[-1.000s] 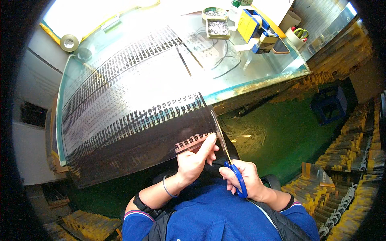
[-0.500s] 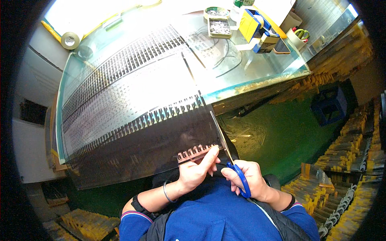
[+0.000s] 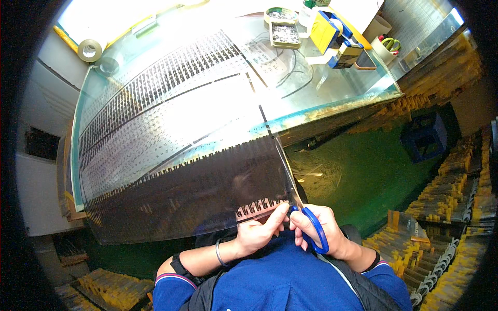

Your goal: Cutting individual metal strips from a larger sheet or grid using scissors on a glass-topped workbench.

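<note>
The film (image 3: 207, 186), long axis left to right, overhangs the table's (image 3: 332, 110) near edge; its right edge meets the scissors (image 3: 317, 226). Left hand (image 3: 259, 230) pinches its near right corner; right hand (image 3: 326, 224) grips the scissors.

Glass tabletop (image 3: 353, 89): overhanging printed film (image 3: 179, 171), two containers (image 3: 286, 45), tape dispenser (image 3: 324, 33).

The scissors (image 3: 318, 226) are blue-handled, the see-through sheet (image 3: 207, 181) carries rows of black marks, the shirt (image 3: 270, 274) is blue, the right floor (image 3: 363, 181) green, the far tape dispenser (image 3: 325, 33) yellow and blue.
</note>
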{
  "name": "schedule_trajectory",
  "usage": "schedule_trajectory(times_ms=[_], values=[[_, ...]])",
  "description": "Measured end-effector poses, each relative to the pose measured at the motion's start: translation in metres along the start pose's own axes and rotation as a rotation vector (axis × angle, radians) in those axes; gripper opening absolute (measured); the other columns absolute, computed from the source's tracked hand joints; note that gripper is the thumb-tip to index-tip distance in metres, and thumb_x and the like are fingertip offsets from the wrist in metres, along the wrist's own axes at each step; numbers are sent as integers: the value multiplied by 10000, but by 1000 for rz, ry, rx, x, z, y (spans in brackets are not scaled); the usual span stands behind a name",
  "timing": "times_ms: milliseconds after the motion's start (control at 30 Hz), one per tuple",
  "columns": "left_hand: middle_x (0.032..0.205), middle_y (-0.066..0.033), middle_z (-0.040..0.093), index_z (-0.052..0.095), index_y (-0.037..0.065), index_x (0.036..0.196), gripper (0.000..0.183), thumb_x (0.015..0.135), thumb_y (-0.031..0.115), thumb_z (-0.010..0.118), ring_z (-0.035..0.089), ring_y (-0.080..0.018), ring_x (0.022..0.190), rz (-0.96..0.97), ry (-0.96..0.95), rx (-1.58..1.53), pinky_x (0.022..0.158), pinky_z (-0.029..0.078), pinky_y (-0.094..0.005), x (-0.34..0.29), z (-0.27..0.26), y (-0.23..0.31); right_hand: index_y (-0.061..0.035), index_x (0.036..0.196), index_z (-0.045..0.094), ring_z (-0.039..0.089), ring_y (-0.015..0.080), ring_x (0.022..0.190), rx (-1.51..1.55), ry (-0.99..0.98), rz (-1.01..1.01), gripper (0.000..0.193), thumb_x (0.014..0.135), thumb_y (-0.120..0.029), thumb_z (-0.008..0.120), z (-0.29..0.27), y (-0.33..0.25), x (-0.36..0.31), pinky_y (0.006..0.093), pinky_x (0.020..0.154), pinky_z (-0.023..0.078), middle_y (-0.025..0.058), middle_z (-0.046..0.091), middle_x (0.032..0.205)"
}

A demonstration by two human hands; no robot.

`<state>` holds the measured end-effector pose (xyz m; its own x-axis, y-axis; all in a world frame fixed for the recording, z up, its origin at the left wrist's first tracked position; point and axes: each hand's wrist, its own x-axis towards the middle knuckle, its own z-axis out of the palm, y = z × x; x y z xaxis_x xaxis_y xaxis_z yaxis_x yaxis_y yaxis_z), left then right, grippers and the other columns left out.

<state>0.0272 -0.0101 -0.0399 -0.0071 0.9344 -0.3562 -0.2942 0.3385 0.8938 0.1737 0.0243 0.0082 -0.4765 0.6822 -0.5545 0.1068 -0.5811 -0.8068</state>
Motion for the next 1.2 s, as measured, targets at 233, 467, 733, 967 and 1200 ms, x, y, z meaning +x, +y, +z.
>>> schedule_trajectory(times_ms=[233, 467, 733, 967, 1200], values=[[673, 10, 594, 635, 59, 840, 176, 850, 217, 558, 510, -47, 511, -46, -48, 47, 438, 410, -182, -3, -6, 0, -28, 725, 580, 480, 49, 401, -89, 43, 19, 332, 830, -344, 568, 0, -2, -2, 188, 363, 370, 10, 513, 508], [696, 3, 596, 627, 50, 875, 172, 853, 204, 553, 517, -51, 530, -73, -41, 59, 455, 421, -185, -7, -7, 10, -34, 696, 580, 483, 43, 408, -124, 45, 11, 307, 829, -311, 579, 0, -4, -4, 189, 360, 368, 9, 516, 499], [674, -82, 584, 604, 14, 828, 156, 811, 168, 584, 525, -134, 467, 8, 109, -194, 370, 395, -231, 22, -25, 41, -42, 674, 549, 499, 56, 443, -288, -68, 45, 296, 796, -301, 622, -28, 19, 7, 197, 404, 396, 9, 529, 531], [621, -57, 569, 603, 25, 824, 171, 823, 192, 565, 482, -121, 406, -14, 186, -359, 332, 350, -213, 24, -29, 46, -48, 704, 546, 515, 70, 488, -286, -277, 38, 286, 821, -307, 580, -37, 19, 19, 206, 451, 417, 15, 531, 560], [590, -31, 554, 601, 33, 806, 141, 827, 166, 560, 462, -91, 388, -85, 147, -427, 321, 321, -188, 22, -28, 52, -12, 740, 537, 524, 80, 508, -110, -438, 75, 252, 845, -241, 527, -41, 5, 25, 203, 441, 429, 29, 526, 594]])
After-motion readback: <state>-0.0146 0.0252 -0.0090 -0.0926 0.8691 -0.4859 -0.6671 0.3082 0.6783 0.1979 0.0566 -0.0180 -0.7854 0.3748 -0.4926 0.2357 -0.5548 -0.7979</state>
